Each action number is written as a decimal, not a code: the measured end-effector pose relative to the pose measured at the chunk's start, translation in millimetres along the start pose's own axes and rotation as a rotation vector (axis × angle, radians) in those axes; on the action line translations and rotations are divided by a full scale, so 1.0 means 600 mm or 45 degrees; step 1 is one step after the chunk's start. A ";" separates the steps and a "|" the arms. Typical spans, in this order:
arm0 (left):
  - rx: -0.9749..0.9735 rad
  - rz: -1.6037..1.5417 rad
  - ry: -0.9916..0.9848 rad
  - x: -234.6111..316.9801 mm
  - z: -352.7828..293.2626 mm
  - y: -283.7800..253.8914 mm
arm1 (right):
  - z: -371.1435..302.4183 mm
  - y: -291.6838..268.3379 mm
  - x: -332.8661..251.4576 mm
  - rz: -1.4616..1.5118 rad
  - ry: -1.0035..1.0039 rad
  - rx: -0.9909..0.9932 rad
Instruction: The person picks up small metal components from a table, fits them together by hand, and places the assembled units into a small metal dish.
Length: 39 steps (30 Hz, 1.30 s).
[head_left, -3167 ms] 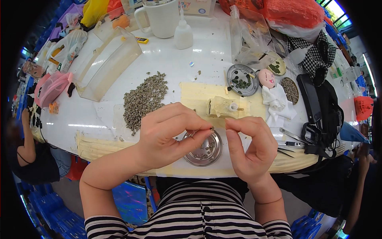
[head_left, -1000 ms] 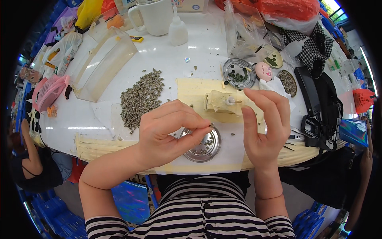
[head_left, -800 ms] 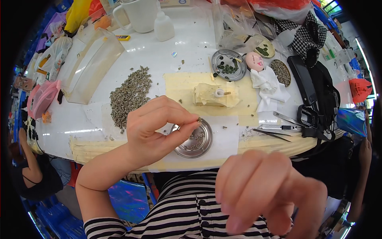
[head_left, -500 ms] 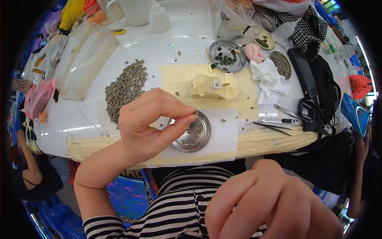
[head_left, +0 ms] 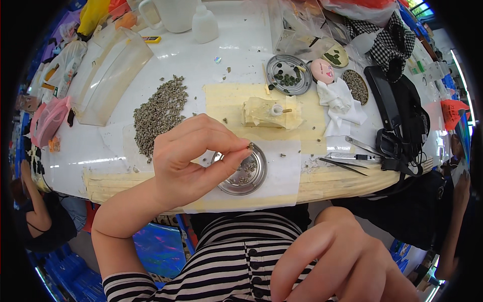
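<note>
Pinching one small green seed [head_left: 250,145] between my left hand's [head_left: 193,158] thumb and forefinger, I hold it above the round metal dish [head_left: 242,173]; my right hand [head_left: 347,264] has dropped away toward my lap, fingers loosely spread, empty.

Left hand [head_left: 193,161] pinches a small dark seed [head_left: 250,146] between thumb and fingertips, just above the round metal dish [head_left: 245,174]. Dish sits on white paper at the table's near edge. Seed pile [head_left: 158,113] lies left of and beyond the dish. Right hand [head_left: 342,261] is below the dish, close to camera, blurred, holding nothing visible.
</note>
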<state>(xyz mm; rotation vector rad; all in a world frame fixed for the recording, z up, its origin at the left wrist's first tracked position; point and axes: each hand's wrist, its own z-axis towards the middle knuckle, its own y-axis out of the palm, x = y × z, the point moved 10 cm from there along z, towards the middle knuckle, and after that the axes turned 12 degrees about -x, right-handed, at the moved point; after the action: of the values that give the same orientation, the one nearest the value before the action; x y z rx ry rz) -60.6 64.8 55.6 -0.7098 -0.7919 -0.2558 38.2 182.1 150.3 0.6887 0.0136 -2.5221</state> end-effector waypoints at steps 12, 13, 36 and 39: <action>0.044 -0.019 -0.015 0.000 -0.008 -0.008 | -0.079 -0.126 0.123 -0.889 1.019 -0.135; 0.048 -0.025 -0.003 0.000 -0.009 -0.009 | -0.095 -0.118 0.146 -0.770 1.088 -0.180; 0.094 0.065 0.044 0.005 -0.008 -0.013 | -0.117 -0.112 0.151 -0.743 0.880 -0.019; 0.077 0.054 0.039 0.005 -0.007 -0.011 | -0.120 -0.111 0.155 -0.705 0.905 -0.008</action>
<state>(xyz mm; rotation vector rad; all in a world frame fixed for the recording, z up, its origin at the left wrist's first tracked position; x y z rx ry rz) -59.4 57.5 58.6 -0.6637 -0.7516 -0.2036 -29.0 204.8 35.2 1.7355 0.5230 -2.6047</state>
